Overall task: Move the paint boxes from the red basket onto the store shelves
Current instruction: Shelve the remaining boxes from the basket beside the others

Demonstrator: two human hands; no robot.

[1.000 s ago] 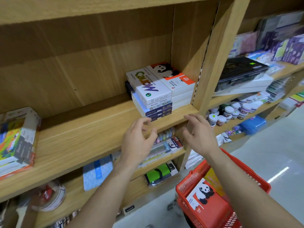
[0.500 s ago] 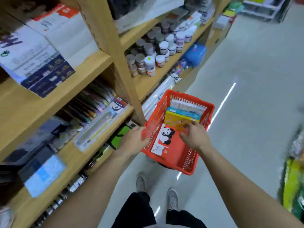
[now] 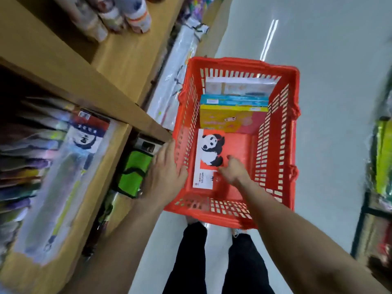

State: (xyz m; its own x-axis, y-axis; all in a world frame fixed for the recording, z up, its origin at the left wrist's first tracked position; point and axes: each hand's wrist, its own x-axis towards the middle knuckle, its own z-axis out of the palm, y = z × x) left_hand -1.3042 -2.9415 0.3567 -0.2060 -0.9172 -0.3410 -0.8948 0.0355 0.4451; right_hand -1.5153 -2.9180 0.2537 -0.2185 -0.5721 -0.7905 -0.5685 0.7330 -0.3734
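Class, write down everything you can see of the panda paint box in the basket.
The panda paint box is flat, cardboard-looking, orange-red, with a white side panel carrying a black-and-white panda and a small printed label. It lies face up in the near left part of the red basket, nearer the person than a yellow box. The right hand touches it beside the panda.

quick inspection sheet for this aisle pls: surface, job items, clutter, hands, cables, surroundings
surface: wooden shelves on the left, stocked
job's things: red basket holds a panda box, yellow box, teal box and white box
clutter: green pouch beside the left hand
hands: left hand open at the basket's left wall; right hand inside on the panda box, grip blurred
cables: nothing seen
surroundings: grey floor; blurred rack on the right
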